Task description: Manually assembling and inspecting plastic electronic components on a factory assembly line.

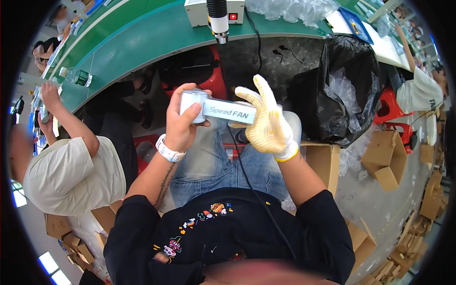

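A pale blue package with a rounded, clear-covered end and a long, flat printed panel is held in front of me above my lap. My bare left hand is closed around its rounded end, the thumb lying across the front. My right hand, in a cream knitted glove with yellow dots, is open with its fingers apart. Its palm is right beside the panel's far end; whether they touch, I cannot tell. A white patterned watch band is on my left wrist.
Across the front runs a green worktable, bearing a white powered box, a black-and-silver tool and a plastic bottle. A black bag stands right; cardboard boxes lie beyond. A person works at left.
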### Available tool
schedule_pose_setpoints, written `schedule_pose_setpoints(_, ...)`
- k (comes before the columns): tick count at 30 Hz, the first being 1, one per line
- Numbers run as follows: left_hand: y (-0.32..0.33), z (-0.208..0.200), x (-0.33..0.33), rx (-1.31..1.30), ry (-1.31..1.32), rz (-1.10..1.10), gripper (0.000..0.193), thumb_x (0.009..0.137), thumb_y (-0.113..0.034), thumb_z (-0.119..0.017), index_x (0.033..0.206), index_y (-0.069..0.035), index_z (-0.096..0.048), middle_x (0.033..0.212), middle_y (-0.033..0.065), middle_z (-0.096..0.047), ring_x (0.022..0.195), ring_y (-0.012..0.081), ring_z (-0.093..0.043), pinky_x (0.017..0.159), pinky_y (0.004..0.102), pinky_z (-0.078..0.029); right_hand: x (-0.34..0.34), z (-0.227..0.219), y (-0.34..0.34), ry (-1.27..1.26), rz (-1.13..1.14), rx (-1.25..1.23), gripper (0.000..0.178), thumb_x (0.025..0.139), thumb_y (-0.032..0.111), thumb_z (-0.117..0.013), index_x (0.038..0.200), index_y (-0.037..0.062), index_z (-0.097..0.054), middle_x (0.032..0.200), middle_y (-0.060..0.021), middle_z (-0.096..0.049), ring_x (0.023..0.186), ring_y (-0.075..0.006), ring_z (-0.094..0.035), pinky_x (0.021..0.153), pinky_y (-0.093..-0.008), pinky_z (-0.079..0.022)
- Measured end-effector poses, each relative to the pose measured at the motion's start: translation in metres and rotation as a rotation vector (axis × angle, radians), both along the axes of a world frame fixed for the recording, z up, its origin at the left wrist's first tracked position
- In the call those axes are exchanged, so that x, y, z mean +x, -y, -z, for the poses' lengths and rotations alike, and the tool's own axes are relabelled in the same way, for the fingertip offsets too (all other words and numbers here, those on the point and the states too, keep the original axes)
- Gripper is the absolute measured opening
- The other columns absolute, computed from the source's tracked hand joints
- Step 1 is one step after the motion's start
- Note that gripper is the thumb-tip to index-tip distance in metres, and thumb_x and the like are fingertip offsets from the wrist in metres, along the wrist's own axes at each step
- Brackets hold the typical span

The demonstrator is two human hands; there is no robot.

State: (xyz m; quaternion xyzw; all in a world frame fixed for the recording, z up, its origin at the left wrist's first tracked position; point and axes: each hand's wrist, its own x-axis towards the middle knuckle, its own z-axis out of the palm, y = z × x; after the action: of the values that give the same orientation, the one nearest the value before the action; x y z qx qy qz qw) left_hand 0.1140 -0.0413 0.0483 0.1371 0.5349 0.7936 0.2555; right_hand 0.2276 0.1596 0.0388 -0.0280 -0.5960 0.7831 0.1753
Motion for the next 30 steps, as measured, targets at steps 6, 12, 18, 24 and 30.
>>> schedule_pose_setpoints(6,-0.001,0.034,0.003,-0.081,-0.718,-0.058,0.068,0.092,-0.016,-0.076,0.150,-0.011,-0.042,0.137,0.0163,-0.063,0.109,0.0194,-0.069,0.071,0.0316,-0.064,0.005,-0.016,-0.019,0.234,-0.179,-0.100,0.070,0.090,0.010,-0.075,0.155,0.0095,-0.048,0.135,-0.0210,-0.065,0.109,-0.0292,-0.070,0.094,-0.0397,-0.057)
schedule_pose_setpoints(12,0.010,-0.007,-0.017,-0.015,0.127,0.246,0.075,0.086,-0.026,-0.080,0.150,-0.012,-0.042,0.138,0.0171,-0.062,0.114,0.0224,-0.067,0.069,0.0311,-0.063,0.001,-0.004,-0.023,0.188,-0.300,0.060,0.069,0.093,0.013,-0.073,0.156,0.0082,-0.047,0.138,-0.0216,-0.064,0.108,-0.0263,-0.072,0.095,-0.0371,-0.057)
schedule_pose_setpoints(18,0.010,-0.017,-0.017,-0.207,0.192,0.355,0.061,0.081,-0.020,-0.079,0.134,-0.013,-0.051,0.136,0.0156,-0.063,0.113,0.0226,-0.067,0.069,0.0326,-0.063,0.014,-0.002,-0.021,-0.053,-0.246,0.472,0.095,0.084,0.019,-0.086,0.160,-0.0028,-0.033,0.139,-0.0222,-0.064,0.121,-0.0298,-0.067,0.101,-0.0411,-0.054)
schedule_pose_setpoints(24,0.007,-0.035,0.017,-0.237,-1.168,0.574,0.043,0.069,-0.013,-0.085,0.104,-0.014,-0.061,0.117,0.0137,-0.068,0.100,0.0341,-0.073,0.073,0.0429,-0.063,0.024,-0.019,-0.020,0.345,-0.683,0.651,0.061,0.082,0.027,-0.082,0.137,0.0085,-0.063,0.112,-0.0173,-0.074,0.102,-0.0276,-0.074,0.090,-0.0389,-0.058)
schedule_pose_setpoints(30,0.009,0.034,0.051,0.052,-1.204,0.491,0.046,0.061,-0.012,-0.090,0.098,-0.012,-0.063,0.111,0.0130,-0.070,0.096,0.0365,-0.073,0.078,0.0402,-0.062,0.050,-0.003,-0.001,0.378,-0.612,1.054,0.033,0.080,0.027,-0.081,0.108,0.0096,-0.077,0.093,-0.0150,-0.077,0.085,-0.0303,-0.077,0.077,-0.0395,-0.060)
